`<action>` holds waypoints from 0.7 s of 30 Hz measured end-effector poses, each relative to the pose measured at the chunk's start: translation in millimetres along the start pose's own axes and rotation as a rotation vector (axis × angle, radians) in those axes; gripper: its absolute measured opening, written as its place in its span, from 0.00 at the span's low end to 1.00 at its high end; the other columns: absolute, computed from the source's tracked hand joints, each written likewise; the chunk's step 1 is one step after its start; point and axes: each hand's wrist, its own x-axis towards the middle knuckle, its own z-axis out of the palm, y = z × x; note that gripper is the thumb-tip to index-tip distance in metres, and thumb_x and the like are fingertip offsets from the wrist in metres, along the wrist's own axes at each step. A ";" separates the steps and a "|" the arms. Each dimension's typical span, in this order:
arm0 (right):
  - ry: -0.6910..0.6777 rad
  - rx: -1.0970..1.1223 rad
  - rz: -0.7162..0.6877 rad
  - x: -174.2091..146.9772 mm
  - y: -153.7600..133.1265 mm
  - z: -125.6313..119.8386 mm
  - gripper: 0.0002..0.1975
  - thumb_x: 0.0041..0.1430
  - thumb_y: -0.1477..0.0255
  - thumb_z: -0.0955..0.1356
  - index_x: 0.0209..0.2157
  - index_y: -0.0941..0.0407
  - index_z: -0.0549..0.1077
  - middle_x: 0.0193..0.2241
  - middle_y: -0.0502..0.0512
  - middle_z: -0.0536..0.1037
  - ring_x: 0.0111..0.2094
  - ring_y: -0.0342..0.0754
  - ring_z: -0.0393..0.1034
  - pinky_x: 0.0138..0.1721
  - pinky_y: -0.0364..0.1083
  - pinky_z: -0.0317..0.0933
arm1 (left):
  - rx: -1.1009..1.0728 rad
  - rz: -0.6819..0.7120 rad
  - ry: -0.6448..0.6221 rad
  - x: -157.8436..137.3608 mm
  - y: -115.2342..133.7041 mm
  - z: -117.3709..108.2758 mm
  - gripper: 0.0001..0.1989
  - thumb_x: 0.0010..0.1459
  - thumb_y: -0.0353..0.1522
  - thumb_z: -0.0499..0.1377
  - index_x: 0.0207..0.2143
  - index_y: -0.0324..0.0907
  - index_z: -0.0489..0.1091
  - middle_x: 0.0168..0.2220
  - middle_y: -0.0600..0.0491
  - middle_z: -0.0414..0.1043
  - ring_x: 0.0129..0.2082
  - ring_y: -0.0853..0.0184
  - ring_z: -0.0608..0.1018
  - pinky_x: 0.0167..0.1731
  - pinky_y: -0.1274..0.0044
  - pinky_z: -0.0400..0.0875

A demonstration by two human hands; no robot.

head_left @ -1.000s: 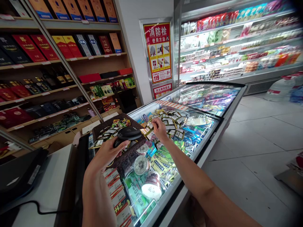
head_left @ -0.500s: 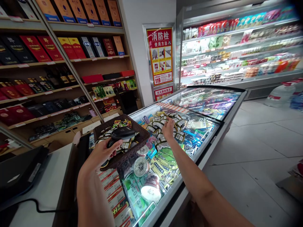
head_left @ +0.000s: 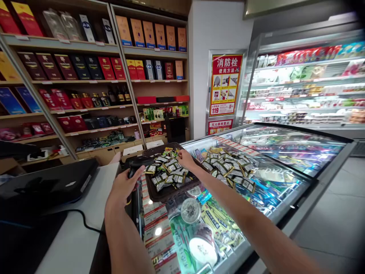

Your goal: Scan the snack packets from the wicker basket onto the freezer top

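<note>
Two hands at the freezer (head_left: 308, 203): left hand (head_left: 119, 188) clamped round a black scanner (head_left: 138, 161), probably kept beside the basket (head_left: 162, 197) for easy aim; right hand (head_left: 186, 160) over its far right, fingers bunched (cannot tell on what). Silvery packets (head_left: 174, 178) in the basket; another pile (head_left: 226, 166) to the right, perhaps for separation. Scanner grip and lower packets mostly hidden.

1. We note shelving (head_left: 71, 44) bearing boxes (head_left: 65, 66).
2. We find a red-and-yellow poster (head_left: 226, 85) on the wall (head_left: 201, 34).
3. We locate a stocked refrigerated case (head_left: 296, 81) right of the poster.
4. We see a black cable (head_left: 83, 217) across the counter (head_left: 80, 243).
</note>
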 end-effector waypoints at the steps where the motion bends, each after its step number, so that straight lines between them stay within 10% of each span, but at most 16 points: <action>1: -0.006 -0.027 0.065 12.8 -6.6 9.8 0.13 0.54 0.77 0.67 0.43 0.57 0.70 0.44 0.63 0.72 0.42 0.53 0.69 0.43 0.50 0.65 | -0.007 0.004 -0.006 0.9 -2.2 -0.5 0.29 0.39 0.59 0.65 0.25 0.43 0.71 0.23 0.54 0.73 0.22 0.66 0.73 0.23 0.76 0.69; 8: -0.065 -0.240 0.366 43.3 4.0 24.1 0.19 0.49 0.83 0.68 0.46 0.62 0.72 0.55 0.75 0.66 0.40 0.55 0.73 0.41 0.51 0.65 | -0.039 0.029 -0.025 7.6 -14.4 -0.8 0.30 0.42 0.60 0.63 0.28 0.42 0.72 0.24 0.53 0.74 0.23 0.66 0.73 0.23 0.77 0.67; 15: -0.089 -0.239 0.101 23.6 8.6 -13.9 0.06 0.55 0.80 0.67 0.31 0.55 0.74 0.35 0.60 0.77 0.42 0.56 0.73 0.44 0.50 0.63 | 0.008 0.062 -0.047 8.9 -12.6 5.6 0.28 0.42 0.59 0.64 0.26 0.43 0.71 0.22 0.55 0.72 0.22 0.67 0.73 0.22 0.78 0.65; 21: 0.307 0.053 -0.313 -49.2 13.4 -74.9 0.13 0.56 0.81 0.60 0.34 0.54 0.72 0.48 0.60 0.76 0.52 0.52 0.70 0.54 0.52 0.62 | -0.096 0.099 -0.201 -4.0 7.2 16.5 0.28 0.42 0.58 0.65 0.27 0.42 0.70 0.23 0.56 0.70 0.21 0.70 0.69 0.21 0.79 0.62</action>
